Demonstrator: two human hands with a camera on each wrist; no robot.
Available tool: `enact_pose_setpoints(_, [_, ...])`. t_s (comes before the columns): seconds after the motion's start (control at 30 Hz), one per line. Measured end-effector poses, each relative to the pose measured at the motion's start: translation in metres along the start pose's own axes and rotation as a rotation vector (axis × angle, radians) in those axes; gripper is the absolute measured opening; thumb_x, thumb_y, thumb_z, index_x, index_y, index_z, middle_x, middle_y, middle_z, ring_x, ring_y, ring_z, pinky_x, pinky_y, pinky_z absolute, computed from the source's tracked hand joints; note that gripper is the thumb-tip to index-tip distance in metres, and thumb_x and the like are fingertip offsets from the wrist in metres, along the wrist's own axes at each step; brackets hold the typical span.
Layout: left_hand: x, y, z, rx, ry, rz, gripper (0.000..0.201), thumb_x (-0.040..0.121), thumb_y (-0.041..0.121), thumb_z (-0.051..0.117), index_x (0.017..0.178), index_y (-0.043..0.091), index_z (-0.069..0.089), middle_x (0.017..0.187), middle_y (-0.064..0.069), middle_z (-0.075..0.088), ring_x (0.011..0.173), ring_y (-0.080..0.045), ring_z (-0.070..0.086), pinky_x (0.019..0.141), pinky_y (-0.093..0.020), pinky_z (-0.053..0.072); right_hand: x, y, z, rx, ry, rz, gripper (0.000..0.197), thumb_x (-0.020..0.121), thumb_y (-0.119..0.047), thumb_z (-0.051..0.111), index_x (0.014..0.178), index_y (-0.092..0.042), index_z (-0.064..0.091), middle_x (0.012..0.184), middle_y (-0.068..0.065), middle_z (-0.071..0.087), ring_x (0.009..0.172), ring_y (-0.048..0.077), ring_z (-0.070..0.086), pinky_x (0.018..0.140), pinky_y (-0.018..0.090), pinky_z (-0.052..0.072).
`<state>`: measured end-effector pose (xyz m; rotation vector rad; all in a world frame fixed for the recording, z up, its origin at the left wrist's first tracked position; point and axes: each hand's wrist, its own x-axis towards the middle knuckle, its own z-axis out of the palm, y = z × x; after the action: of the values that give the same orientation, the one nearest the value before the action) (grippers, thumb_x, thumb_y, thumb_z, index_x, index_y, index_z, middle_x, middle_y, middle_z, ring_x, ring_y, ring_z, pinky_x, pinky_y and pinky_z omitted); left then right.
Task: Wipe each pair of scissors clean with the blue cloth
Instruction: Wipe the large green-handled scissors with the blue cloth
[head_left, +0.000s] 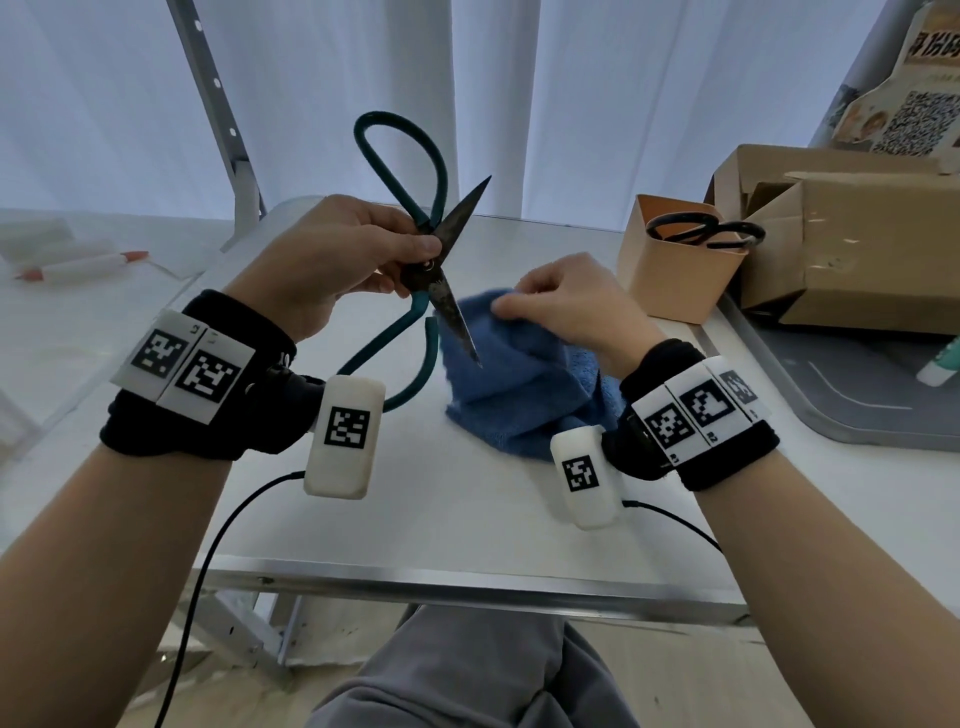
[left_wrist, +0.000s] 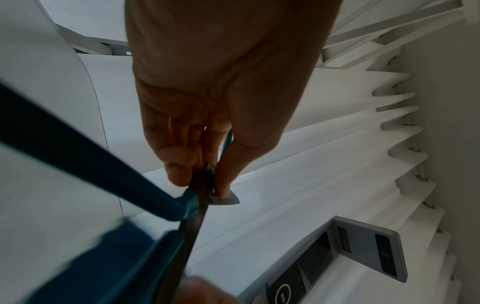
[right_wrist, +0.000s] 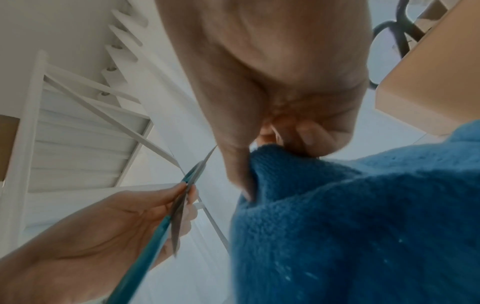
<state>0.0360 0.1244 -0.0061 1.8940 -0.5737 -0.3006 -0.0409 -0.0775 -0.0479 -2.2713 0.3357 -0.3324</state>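
while left hand (head_left: 332, 260) holds scissors (head_left: 436, 280), markers unreadable

Teal-handled scissors (head_left: 435, 270) splayed open, aloft; blue cloth (head_left: 524, 384) bunched beside.

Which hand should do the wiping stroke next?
Right. The right hand already pinches the blue cloth beside the lower blade; the left hand is busy gripping the open teal scissors at the pivot.

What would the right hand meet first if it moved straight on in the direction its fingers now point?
Probably the lower blade of the teal-handled scissors, held open by the left hand. The right hand pinches the blue cloth beside it; depth is unclear.
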Motion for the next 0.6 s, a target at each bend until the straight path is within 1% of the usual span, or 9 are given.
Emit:
enact_pose_setpoints(0.07, [0.000,0.000,0.003,0.009,-0.014,0.003,0.016,0.094,0.020,0.066,0.098,0.005,0.072,0.091,-0.012,0.077,0.079,-0.017,0.064,0.074,-0.023,0.050,0.002,-0.001,-0.004,0.160,0.129,0.057,0.016,0.086,-0.031,0.070,0.076,-0.019,0.069,0.073,-0.005,0.064,0.065,0.006,0.057,0.054,0.018,0.040])
enact_pose_setpoints(0.1, [0.001,0.000,0.004,0.011,-0.015,0.003,0.018,0.095,0.019,0.065,0.100,0.004,0.072,0.091,-0.012,0.077,0.079,-0.018,0.064,0.074,-0.023,0.051,0.000,-0.003,-0.006,0.267,0.128,0.065,0.015,0.088,-0.029,0.068,0.080,-0.016,0.069,0.071,-0.005,0.063,0.061,0.005,0.056,0.055,0.019,0.040])
enact_pose_setpoints(0.17, [0.002,0.000,0.008,0.011,-0.012,0.011,0.019,0.095,0.019,0.065,0.099,0.002,0.072,0.091,-0.013,0.076,0.077,-0.018,0.062,0.073,-0.023,0.051,-0.006,-0.009,-0.009,0.485,0.031,0.034,0.013,0.093,-0.024,0.065,0.091,-0.011,0.069,0.071,-0.004,0.063,0.059,0.005,0.055,0.057,0.019,0.044])
enact_pose_setpoints(0.23, [0.004,0.000,0.011,0.014,-0.005,0.021,0.020,0.095,0.019,0.066,0.099,0.000,0.072,0.087,-0.013,0.074,0.073,-0.016,0.061,0.072,-0.024,0.051,-0.013,-0.014,-0.012,0.647,-0.112,-0.022,0.011,0.096,-0.019,0.063,0.097,-0.010,0.069,0.079,-0.001,0.067,0.068,0.007,0.060,0.064,0.019,0.049])
enact_pose_setpoints(0.33, [0.006,0.000,0.015,0.041,0.001,0.028,0.023,0.095,0.019,0.066,0.100,-0.002,0.071,0.082,-0.012,0.069,0.069,-0.013,0.059,0.067,-0.022,0.047,-0.020,-0.018,-0.013,0.653,-0.261,-0.055,0.013,0.097,-0.016,0.060,0.095,-0.008,0.070,0.092,0.005,0.070,0.080,0.010,0.065,0.076,0.021,0.052])
enact_pose_setpoints(0.43, [0.007,-0.001,0.018,0.058,-0.020,0.028,0.020,0.095,0.019,0.065,0.097,-0.001,0.071,0.077,-0.010,0.066,0.065,-0.011,0.056,0.064,-0.021,0.042,-0.020,-0.016,-0.011,0.650,-0.298,-0.003,0.020,0.097,-0.009,0.055,0.082,-0.007,0.067,0.083,0.002,0.068,0.076,0.010,0.063,0.083,0.027,0.053])
enact_pose_setpoints(0.47, [0.007,-0.001,0.019,0.061,-0.025,0.028,0.020,0.095,0.019,0.064,0.097,0.001,0.071,0.078,-0.010,0.065,0.065,-0.012,0.056,0.064,-0.021,0.042,-0.020,-0.015,-0.009,0.637,-0.307,0.005,0.017,0.096,-0.005,0.056,0.084,-0.001,0.068,0.085,0.005,0.068,0.078,0.012,0.064,0.085,0.029,0.055])
enact_pose_setpoints(0.53, [0.007,-0.003,0.022,0.071,-0.031,0.036,0.018,0.096,0.020,0.064,0.095,0.003,0.071,0.080,-0.011,0.065,0.067,-0.012,0.056,0.064,-0.021,0.043,-0.020,-0.013,-0.006,0.614,-0.308,-0.004,0.018,0.092,0.002,0.060,0.106,0.011,0.065,0.099,0.015,0.069,0.089,0.019,0.065,0.089,0.034,0.056])
enact_pose_setpoints(0.6, [0.008,-0.003,0.025,0.075,-0.035,0.040,0.016,0.096,0.021,0.064,0.092,0.007,0.071,0.080,-0.009,0.066,0.065,-0.010,0.058,0.063,-0.018,0.047,-0.021,-0.013,-0.003,0.621,-0.294,0.014,0.026,0.089,0.002,0.066,0.114,0.008,0.060,0.099,0.015,0.069,0.088,0.019,0.068,0.080,0.030,0.058])
